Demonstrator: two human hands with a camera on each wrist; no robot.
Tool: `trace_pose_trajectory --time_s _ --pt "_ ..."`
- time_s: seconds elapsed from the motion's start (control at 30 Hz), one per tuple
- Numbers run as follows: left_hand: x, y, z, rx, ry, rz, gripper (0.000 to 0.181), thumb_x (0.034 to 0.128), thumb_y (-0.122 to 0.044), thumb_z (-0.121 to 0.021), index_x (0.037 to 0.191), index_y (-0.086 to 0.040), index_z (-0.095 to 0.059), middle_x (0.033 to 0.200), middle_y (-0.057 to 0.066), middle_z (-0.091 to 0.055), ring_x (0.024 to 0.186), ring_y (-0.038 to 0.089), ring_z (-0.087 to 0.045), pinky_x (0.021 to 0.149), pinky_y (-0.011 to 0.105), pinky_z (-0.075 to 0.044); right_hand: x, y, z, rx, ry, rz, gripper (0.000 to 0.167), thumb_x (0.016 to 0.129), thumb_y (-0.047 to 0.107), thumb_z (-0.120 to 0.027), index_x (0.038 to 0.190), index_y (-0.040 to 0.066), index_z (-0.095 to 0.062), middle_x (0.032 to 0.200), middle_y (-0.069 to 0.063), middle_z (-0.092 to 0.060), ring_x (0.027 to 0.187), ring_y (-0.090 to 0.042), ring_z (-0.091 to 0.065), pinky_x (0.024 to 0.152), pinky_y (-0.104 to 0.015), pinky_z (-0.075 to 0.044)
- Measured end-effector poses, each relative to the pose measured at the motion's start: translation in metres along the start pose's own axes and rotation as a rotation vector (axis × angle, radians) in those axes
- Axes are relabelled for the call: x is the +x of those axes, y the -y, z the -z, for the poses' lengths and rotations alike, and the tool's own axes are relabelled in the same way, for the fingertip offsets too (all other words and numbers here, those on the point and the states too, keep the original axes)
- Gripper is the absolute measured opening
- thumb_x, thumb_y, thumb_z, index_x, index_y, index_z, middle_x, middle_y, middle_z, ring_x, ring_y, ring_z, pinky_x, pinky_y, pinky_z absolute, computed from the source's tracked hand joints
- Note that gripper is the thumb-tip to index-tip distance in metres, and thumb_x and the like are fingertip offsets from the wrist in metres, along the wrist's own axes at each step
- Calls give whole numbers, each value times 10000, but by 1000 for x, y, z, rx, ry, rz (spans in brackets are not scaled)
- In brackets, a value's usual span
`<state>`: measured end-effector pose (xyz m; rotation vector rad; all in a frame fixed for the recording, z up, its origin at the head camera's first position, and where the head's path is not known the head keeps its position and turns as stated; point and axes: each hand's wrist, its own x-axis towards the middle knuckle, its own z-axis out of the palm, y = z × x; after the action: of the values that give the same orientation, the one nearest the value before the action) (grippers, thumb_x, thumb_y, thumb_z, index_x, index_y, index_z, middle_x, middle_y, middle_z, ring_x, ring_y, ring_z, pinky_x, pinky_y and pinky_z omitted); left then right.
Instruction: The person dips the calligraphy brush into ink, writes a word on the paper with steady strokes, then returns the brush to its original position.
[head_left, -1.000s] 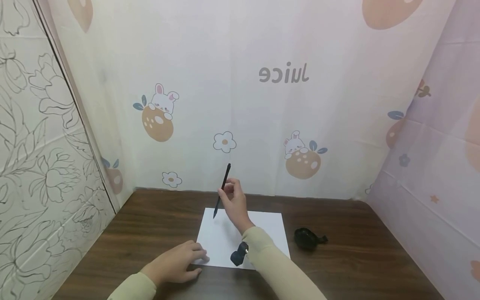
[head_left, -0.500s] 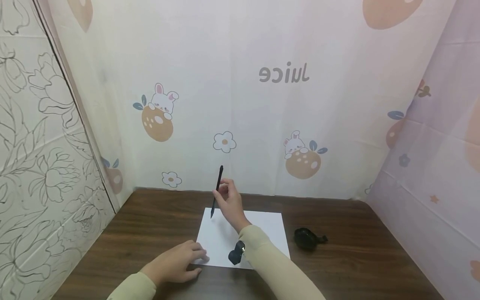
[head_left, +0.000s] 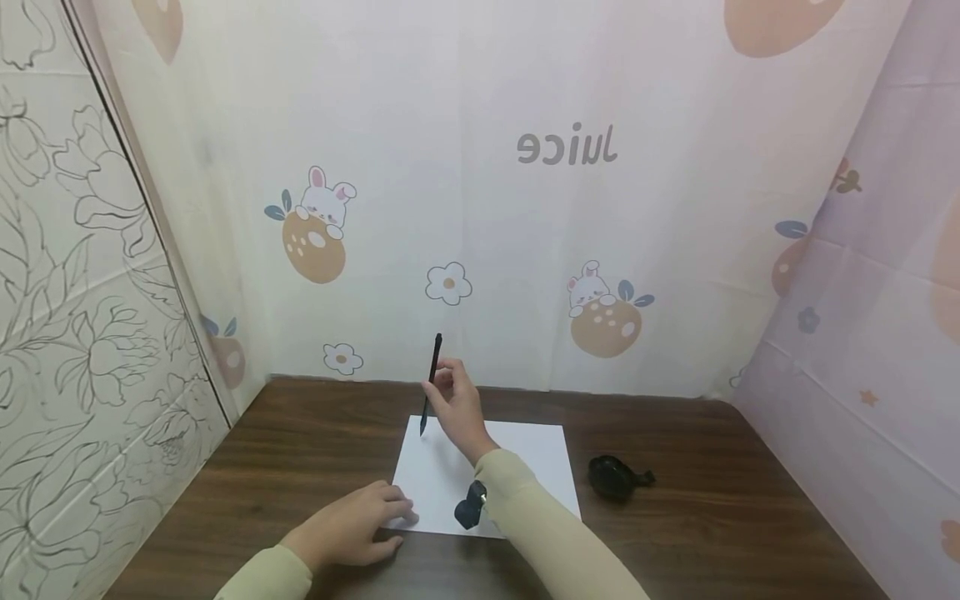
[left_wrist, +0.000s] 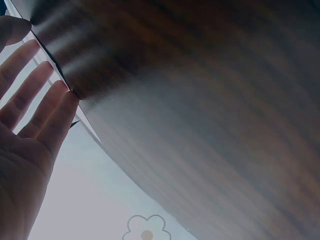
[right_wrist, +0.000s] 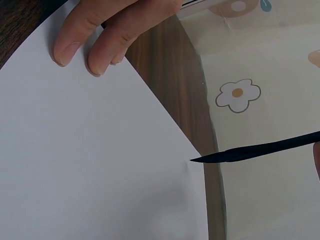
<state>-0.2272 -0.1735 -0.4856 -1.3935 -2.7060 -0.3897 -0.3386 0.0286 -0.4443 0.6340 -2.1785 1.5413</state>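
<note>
A white sheet of paper [head_left: 438,483] lies on the dark wooden table. My right hand [head_left: 459,410] pinches a slim black brush [head_left: 434,360] well above its tip, which points down at the sheet's far left corner. In the right wrist view the pointed tip of the brush [right_wrist: 240,154] is close over the paper [right_wrist: 100,150]; whether it touches cannot be told. My left hand [head_left: 352,527] rests with relaxed, spread fingers on the sheet's near left corner; in the left wrist view the fingers of that hand [left_wrist: 30,115] are extended along the edge.
To the right of the sheet, a small black dish with a short handle [head_left: 612,478] stands on the wooden table [head_left: 697,517]. Printed curtains [head_left: 465,208] hang behind the table and at both sides. A black device is strapped at my right wrist.
My right hand has moved slightly left with the brush, which now stands more upright with its tip nearer the sheet's left edge. My left hand has stayed in place.
</note>
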Motion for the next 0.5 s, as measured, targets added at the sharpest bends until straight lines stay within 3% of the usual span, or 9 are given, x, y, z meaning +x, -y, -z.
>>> trace_pose_trajectory --time_s 0.5 --pt "0 0 0 -12 9 21 253 891 -240 -718 1133 -170 -734 1085 -63 -656 962 75 -567 846 277 -520 0 -6 -2 -43 5 7 316 987 179 -647 1261 171 -491 1016 -2 -622 993 -152 -609 852 -315 -538"
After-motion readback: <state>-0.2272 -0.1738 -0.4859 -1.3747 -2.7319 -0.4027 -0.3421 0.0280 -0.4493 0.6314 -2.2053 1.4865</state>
